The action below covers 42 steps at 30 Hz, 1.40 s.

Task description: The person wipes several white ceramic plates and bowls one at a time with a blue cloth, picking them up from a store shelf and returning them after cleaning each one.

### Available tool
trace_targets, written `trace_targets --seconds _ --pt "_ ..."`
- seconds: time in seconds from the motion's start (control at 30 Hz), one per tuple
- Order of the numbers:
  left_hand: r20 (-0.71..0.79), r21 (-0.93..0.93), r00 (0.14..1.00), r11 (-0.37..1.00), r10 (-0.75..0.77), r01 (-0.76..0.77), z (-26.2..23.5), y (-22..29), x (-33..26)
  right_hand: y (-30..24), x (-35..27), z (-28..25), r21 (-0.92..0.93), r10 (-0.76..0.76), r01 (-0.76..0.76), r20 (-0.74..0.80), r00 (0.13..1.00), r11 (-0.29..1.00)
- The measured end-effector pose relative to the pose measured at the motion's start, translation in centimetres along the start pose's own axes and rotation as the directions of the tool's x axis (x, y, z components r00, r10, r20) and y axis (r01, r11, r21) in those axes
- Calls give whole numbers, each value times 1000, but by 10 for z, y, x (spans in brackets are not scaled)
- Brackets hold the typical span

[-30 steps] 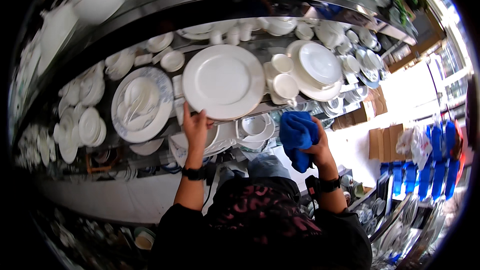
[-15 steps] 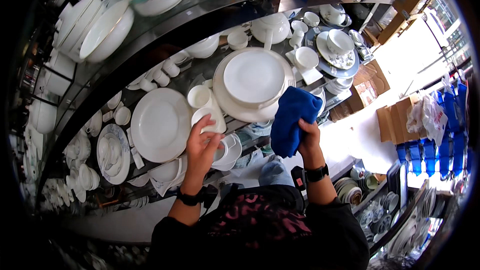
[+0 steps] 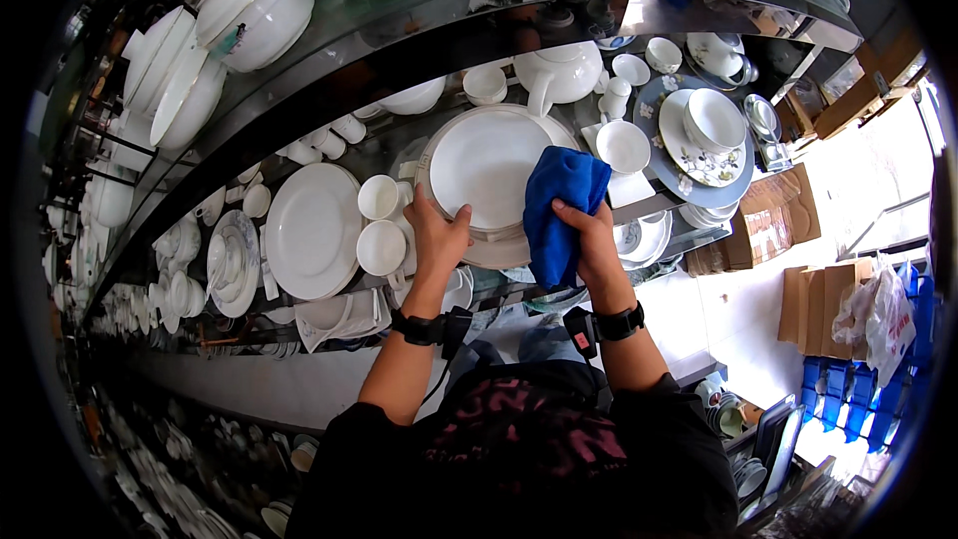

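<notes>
My left hand (image 3: 439, 237) is at the near left edge of a stack of large white plates (image 3: 489, 165), fingers round the rim and thumb over the top. My right hand (image 3: 591, 245) grips a bunched blue cloth (image 3: 561, 185), which lies against the right side of the plate stack and covers part of it. Two white cups (image 3: 380, 248) stand just left of my left hand. A white teapot (image 3: 559, 73) sits behind the stack, its spout pointing toward me.
Another large white plate (image 3: 309, 230) lies further left. To the right are a white cup (image 3: 623, 147) and a grey-blue plate (image 3: 689, 185) bearing a smaller plate and bowl. A glass shelf with lidded tureens (image 3: 254, 15) overhangs the back. Cardboard boxes (image 3: 773, 220) stand on the floor at right.
My left hand has moved right and forward from beside the cups to the plate stack's rim. The cloth in my right hand has come left and nearer the stack. The view has shifted slightly.
</notes>
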<state>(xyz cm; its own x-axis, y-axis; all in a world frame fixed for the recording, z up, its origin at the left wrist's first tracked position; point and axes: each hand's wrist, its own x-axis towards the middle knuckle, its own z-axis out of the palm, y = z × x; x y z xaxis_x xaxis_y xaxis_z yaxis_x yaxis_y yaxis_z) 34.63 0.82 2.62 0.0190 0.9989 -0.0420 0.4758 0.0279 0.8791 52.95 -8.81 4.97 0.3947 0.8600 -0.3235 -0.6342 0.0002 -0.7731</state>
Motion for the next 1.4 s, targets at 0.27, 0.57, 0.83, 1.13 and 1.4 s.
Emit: trace_targets --seconds 0.27,0.57,0.83,1.13,1.4 --pt "175 -279 980 950 -92 139 -6 5 0 -10 -7 12 -87 2 0 18 1000 996" --pt "207 -294 974 944 -87 147 -18 0 -8 -15 -8 4 71 77 -80 42 996 994" --pt "191 -362 978 920 -85 151 -18 -6 -3 -10 -6 5 185 110 -115 39 993 976" --pt "210 -271 971 948 -112 168 -23 -1 0 -12 -16 10 92 80 -86 64 995 992" --pt "185 -128 969 973 -165 190 -19 0 3 -11 -20 6 32 99 -100 37 994 994"
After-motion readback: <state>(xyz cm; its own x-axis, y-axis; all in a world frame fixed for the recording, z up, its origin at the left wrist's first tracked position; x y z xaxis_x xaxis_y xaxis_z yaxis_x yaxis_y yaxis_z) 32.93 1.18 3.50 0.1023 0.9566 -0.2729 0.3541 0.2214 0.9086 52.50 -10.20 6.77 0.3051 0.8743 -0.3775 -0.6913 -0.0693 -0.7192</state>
